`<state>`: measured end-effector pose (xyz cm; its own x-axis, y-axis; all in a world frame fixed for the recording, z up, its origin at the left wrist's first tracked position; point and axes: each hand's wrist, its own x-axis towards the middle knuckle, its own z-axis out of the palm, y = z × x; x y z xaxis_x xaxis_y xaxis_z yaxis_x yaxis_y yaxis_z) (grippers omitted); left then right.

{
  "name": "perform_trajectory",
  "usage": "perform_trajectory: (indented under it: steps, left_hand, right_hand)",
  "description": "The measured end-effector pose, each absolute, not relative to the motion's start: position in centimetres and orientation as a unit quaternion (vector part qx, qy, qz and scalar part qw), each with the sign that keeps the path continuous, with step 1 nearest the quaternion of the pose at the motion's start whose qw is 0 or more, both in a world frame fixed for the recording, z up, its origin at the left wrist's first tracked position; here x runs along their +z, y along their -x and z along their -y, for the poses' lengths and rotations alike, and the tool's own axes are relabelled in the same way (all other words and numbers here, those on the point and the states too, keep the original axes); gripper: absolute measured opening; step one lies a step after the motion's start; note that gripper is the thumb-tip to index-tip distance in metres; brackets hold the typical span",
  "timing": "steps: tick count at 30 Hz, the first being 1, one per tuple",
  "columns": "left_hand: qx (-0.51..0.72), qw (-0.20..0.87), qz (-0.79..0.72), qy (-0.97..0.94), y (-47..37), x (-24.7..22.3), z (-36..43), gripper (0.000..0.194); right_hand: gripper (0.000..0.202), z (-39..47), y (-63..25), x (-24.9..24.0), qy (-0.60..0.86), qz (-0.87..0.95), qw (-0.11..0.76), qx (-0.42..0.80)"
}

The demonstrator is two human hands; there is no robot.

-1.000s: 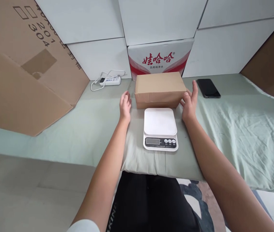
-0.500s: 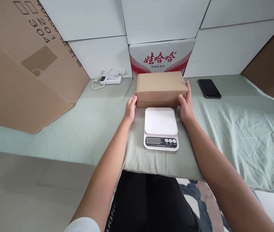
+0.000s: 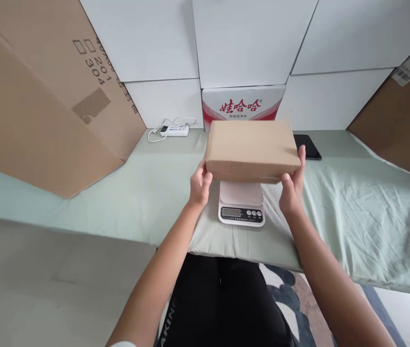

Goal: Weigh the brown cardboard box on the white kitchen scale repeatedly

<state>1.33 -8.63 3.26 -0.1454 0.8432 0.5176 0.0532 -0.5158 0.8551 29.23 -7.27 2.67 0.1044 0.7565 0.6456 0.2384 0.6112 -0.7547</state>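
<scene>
Between both hands a brown cardboard box (image 3: pixel 252 144) is held, seemingly raised off the cloth. My left hand (image 3: pixel 200 185) grips its left end, with the thumb at the front corner. At the right end, my right hand (image 3: pixel 292 185) holds the box with its thumb in front and fingers along the side. A white kitchen scale (image 3: pixel 241 215) lies just below the box in the view. The box hides the back part of the scale's plate; its display and buttons face me.
A black phone (image 3: pixel 308 146) lies behind the right hand, partly covered by the box. A white power strip with a cable (image 3: pixel 174 130) sits at the back left. Large cartons (image 3: pixel 56 120) stand at both sides; a printed box (image 3: pixel 241 103) and white boxes line the back.
Both hands have lifted the box and brought it nearer, so it now overlaps the back of the scale. The camera view has tilted and shifted slightly.
</scene>
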Motion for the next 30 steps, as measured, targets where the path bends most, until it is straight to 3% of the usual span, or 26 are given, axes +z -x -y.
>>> perform_trajectory:
  steps: [7,19,26,30]
  left_hand:
    - [0.635,0.335,-0.409,-0.564,-1.7,2.5,14.4,0.081]
    - [0.624,0.316,-0.436,-0.566,-1.7,2.3,14.6,0.08]
    - [0.642,0.328,-0.427,-0.546,-2.1,2.4,14.9,0.077]
    - [0.656,0.305,-0.397,-0.566,-2.0,4.5,13.4,0.073]
  right_hand:
    - [0.095,11.4,-28.9,1.4,0.423,0.607,0.642,0.201]
    - [0.09,11.6,-28.9,2.3,0.452,0.611,0.633,0.147]
    - [0.08,11.9,-29.1,1.6,0.437,0.591,0.652,0.186]
    - [0.075,10.6,-28.9,4.5,0.404,0.614,0.659,0.162]
